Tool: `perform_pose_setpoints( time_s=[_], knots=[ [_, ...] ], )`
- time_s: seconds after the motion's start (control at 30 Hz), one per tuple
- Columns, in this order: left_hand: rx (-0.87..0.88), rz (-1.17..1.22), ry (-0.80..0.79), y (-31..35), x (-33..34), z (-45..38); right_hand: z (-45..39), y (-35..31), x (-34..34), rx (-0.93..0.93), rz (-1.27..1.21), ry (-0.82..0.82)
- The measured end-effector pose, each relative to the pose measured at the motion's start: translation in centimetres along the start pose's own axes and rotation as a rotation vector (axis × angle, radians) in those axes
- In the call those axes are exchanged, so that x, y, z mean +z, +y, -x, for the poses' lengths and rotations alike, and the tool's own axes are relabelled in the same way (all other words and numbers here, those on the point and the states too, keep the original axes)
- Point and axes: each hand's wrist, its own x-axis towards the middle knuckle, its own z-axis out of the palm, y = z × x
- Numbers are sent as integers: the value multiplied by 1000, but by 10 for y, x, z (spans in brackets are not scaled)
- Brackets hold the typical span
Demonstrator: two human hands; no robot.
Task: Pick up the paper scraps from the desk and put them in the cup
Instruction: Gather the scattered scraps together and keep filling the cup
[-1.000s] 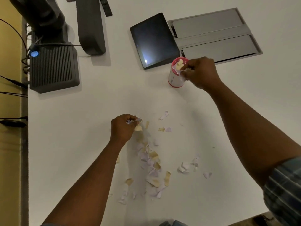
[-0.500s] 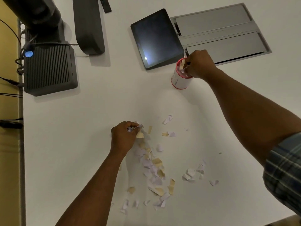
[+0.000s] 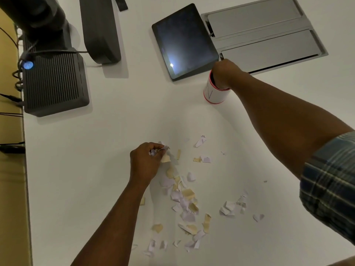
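At the cup (image 3: pixel 214 94), far side of the surface (image 3: pixel 119 143), right hand (image 3: pixel 223 73) has gone from hovering at the rim a second ago to pushed down into the mouth, fingers hidden inside, so can't tell whether that grip is curled on scraps or already let go; the yellowish scrap that stuck up at the rim earlier is no longer visible, my read is the handful is being tamped or dropped in. Cup is upright, white wall with red rim and base, just beside the dark tablet (image 3: pixel 184 41) and near the grey hatch panel (image 3: pixel 265 33). Left hand (image 3: pixel 146 162) hasn't shifted relative to the pile: grip stays curled tight round a small wad of white scraps, one piece poking out past the fingers, knuckles resting at the near end of the paper scraps (image 3: pixel 185 198). Most of the scraps are on the surface, white and tan, one long scatter running toward the camera from the left hand, a smaller cluster to the right, a few strays between pile and cup. Judgement: one deposit about done, task far from finished, many more trips needed; left load is ready to go next. Risk: hand jammed in the cup could tip or drag it on withdrawal
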Motion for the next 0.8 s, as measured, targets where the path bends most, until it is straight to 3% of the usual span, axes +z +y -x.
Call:
perform_pose_setpoints(
  time_s=[0.23,0.43,0.53,0.7,0.8],
  knots=[
    [31,29,-7,14,-1,-3,6,3,-6,12,-78,-14],
    [78,66,-24,29,-4,-5,30,19,-31,-55,-152,144],
    [100,73,-29,39,-1,-4,42,21,-36,-38,-259,288],
    [128,88,-54,73,8,-15,82,43,-7,81,-681,731],
    [184,111,-84,106,17,-33,107,50,51,216,-815,810]
  ],
)
